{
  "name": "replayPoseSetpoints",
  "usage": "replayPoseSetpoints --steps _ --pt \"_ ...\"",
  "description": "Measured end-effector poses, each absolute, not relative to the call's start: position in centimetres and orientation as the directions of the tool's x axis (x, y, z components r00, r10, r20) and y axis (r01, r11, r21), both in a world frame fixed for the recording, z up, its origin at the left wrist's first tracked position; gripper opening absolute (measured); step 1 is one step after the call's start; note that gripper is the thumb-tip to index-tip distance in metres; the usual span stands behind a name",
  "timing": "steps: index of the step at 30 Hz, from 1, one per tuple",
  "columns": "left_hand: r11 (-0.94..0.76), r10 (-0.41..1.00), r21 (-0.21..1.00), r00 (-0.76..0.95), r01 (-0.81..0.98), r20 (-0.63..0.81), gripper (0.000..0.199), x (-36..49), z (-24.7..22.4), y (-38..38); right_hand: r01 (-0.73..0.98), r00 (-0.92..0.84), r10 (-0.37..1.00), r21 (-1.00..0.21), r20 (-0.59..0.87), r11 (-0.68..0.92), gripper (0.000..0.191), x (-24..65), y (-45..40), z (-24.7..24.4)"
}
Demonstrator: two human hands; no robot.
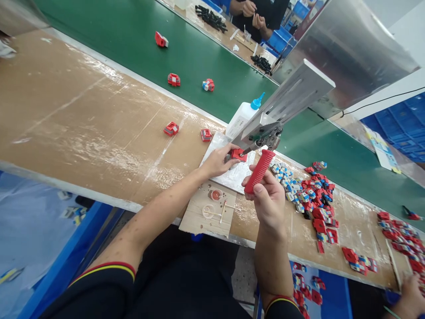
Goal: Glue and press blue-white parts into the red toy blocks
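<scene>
My left hand (217, 161) is closed on a small red plastic toy part (238, 154), holding it on the metal base plate (229, 179) under the tip of a lever clamp (267, 135). The clamp is fixed to an upright metal bracket (299, 95). Fingers of my right hand (270, 201) are wrapped round the clamp's ribbed red handle (260, 170). Behind the plate stands a white bottle (241, 117) with a blue nozzle. In front, a cardboard piece (192, 217) bears two small cups, one with reddish contents (216, 194), and cotton swabs (223, 212).
Red toy parts (171, 129) lie left of the plate and on the green conveyor belt (133, 40). White-blue and red parts (305, 190) are heaped to the right. Blue bins (335, 288) sit below the bench (83, 124). Co-workers' hands show across the belt (254, 13) and at the right edge.
</scene>
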State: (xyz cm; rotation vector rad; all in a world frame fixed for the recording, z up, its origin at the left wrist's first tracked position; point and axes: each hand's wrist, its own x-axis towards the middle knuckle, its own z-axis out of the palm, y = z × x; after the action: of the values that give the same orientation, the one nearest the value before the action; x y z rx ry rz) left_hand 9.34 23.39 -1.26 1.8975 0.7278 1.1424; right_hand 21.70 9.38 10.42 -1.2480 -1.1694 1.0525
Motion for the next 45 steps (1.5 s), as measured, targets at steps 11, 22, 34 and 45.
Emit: replayPoseSetpoints --steps 11,22,34,45 --pt "-0.566 0.773 0.819 0.403 0.090 0.490 0.032 9.4 -1.3 23.3 0.112 0.163 0.986 -0.993 0.041 0.022 0.050 21.5 8.8 11.9" --pt "-0.559 0.772 0.826 0.407 0.067 0.489 0.031 9.5 -1.0 23.3 -0.065 0.150 0.989 -0.998 -0.002 0.008 0.042 21.1 8.2 15.4" --pt "-0.562 0.769 0.822 0.422 0.089 0.480 0.032 9.3 -1.1 23.4 -0.043 0.161 0.986 -0.998 -0.049 -0.043 0.050 21.2 8.5 13.3" --pt "-0.555 0.769 0.828 0.424 0.074 0.478 0.033 9.4 -1.5 23.2 -0.031 0.155 0.988 -0.999 -0.012 -0.008 0.045 21.3 8.9 11.9"
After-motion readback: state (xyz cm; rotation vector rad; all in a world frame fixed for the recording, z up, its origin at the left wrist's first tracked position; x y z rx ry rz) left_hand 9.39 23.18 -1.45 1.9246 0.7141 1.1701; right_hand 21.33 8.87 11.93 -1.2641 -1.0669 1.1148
